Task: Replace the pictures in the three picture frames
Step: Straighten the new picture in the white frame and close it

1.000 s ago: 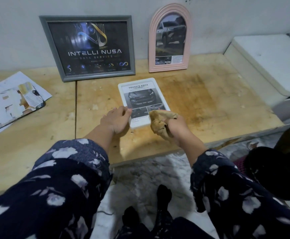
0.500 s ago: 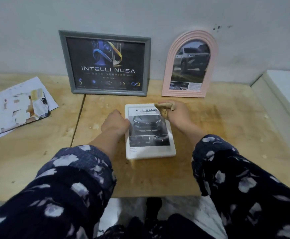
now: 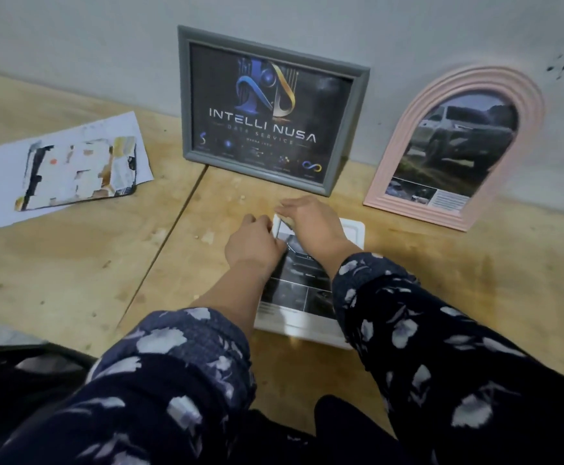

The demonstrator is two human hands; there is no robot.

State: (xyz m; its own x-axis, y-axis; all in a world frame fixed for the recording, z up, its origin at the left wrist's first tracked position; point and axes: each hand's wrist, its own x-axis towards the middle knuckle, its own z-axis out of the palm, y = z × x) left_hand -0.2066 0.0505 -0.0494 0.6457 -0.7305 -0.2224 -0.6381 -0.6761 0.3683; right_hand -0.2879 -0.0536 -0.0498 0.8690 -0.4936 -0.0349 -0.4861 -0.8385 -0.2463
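A white picture frame (image 3: 353, 230) with a dark car print lies flat on the wooden table (image 3: 72, 280), partly hidden by my arms. My left hand (image 3: 253, 244) grips its far left edge with curled fingers. My right hand (image 3: 311, 223) lies palm-down across the frame's far end, fingers stretched toward the left; no cloth shows under it. Against the wall stand a grey frame (image 3: 273, 112) with a dark "INTELLI NUSA" poster and a pink arched frame (image 3: 458, 146) with a car photo.
Loose papers and a torn printed picture (image 3: 65, 169) lie at the table's left. A seam (image 3: 169, 243) runs across the tabletop left of the hands. A dark object (image 3: 22, 374) sits below the table's near left edge.
My right hand has slid from the frame's near end to its far end and then leftward; the tan cloth it held is out of sight. My left hand moved up the left edge. The view swung right.
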